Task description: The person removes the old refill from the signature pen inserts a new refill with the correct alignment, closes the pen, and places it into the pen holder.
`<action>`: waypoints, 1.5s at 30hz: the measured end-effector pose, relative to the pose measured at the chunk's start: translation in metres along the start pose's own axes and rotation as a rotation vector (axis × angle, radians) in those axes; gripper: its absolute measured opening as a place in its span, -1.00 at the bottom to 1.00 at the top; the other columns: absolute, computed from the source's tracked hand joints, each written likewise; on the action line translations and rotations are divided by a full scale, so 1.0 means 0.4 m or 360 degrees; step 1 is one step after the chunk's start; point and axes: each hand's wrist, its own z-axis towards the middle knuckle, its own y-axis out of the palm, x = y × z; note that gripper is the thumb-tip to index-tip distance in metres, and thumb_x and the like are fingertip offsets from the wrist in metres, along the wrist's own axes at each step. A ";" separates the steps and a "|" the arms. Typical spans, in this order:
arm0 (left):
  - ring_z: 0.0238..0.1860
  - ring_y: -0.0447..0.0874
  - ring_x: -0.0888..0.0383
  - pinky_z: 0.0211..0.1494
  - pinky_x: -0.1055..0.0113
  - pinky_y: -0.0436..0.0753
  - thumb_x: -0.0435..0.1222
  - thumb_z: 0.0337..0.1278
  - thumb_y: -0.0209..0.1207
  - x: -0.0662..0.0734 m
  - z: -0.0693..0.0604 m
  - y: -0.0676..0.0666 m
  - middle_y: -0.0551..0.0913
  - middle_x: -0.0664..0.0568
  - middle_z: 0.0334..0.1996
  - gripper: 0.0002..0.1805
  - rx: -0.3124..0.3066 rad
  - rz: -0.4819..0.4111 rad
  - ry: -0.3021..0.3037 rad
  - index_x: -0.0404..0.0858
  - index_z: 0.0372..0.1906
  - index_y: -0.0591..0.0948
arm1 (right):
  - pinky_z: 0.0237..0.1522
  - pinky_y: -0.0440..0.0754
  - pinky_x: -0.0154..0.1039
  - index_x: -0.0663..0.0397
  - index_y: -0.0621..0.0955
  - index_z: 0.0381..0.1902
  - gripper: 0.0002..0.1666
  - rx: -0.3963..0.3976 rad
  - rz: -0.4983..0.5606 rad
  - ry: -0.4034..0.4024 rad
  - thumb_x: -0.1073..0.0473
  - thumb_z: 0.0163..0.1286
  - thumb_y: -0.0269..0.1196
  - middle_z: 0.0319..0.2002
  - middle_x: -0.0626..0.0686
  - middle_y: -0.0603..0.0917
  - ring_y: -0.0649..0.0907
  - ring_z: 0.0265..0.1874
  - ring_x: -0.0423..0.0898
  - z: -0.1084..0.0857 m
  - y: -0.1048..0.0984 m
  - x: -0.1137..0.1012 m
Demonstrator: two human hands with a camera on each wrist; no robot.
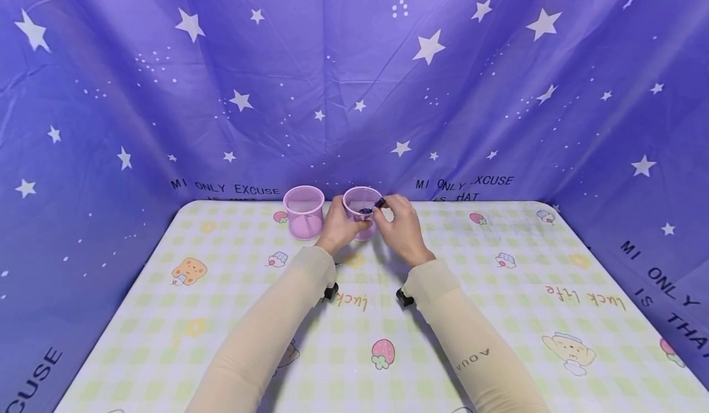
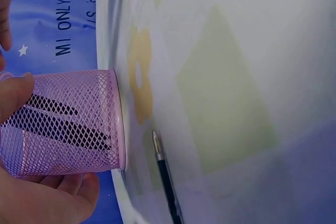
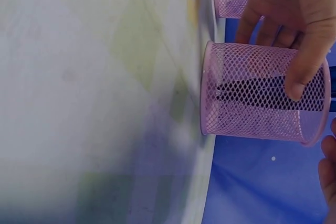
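Two pink mesh pen holders stand upright side by side at the table's back edge. My left hand [image 1: 340, 225] grips the right pen holder [image 1: 362, 231], its thumb across the front in the right wrist view. Dark pens [image 3: 252, 88] show through that holder's mesh. At its rim, my right hand [image 1: 404, 228] pinches a dark pen [image 1: 379, 202]; how far this pen reaches inside is hard to tell. The left pen holder [image 1: 304, 213] is beside my left hand, with a thin dark line behind its mesh. In the left wrist view, a pen [image 2: 166, 179] with a silver tip lies on the table.
A checked tablecloth [image 1: 476, 351] with printed cartoons covers the table. Purple star-patterned curtains [image 1: 332, 50] hang close behind the holders and along both sides. Each wrist carries a small black camera [image 1: 405, 298].
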 end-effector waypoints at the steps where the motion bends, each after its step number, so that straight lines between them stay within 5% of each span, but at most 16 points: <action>1: 0.16 0.43 -0.07 0.29 0.12 0.36 -0.20 -0.27 0.49 0.000 0.000 0.000 0.46 -0.21 0.14 -0.09 -0.0004 -0.0010 0.0001 -0.37 0.25 0.29 | -0.11 0.47 -0.09 0.20 0.63 -0.34 -0.92 -0.0005 -0.0023 -0.0016 0.30 0.19 0.27 -0.34 0.10 0.64 0.56 -0.25 0.05 0.000 0.001 0.000; 19: 0.16 0.44 -0.08 0.29 0.13 0.36 -0.19 -0.27 0.49 0.000 -0.001 -0.001 0.46 -0.20 0.13 -0.10 -0.0010 -0.0035 0.0001 -0.37 0.23 0.30 | -0.11 0.43 -0.07 0.09 0.68 -0.26 -0.83 -0.0216 -0.0231 -0.0294 0.24 0.16 0.27 -0.29 0.04 0.70 0.56 -0.21 0.01 0.010 0.002 0.032; 45: 0.12 0.46 -0.07 0.28 0.17 0.36 -0.28 -0.29 0.48 -0.001 0.005 0.002 0.47 -0.21 0.09 -0.15 0.0007 -0.0024 0.0048 -0.41 0.20 0.32 | 0.08 0.40 -0.03 0.10 0.68 -0.07 -0.68 -0.0407 -0.0518 -0.0458 0.11 0.30 0.16 -0.16 0.04 0.70 0.56 -0.08 0.02 0.019 0.005 0.037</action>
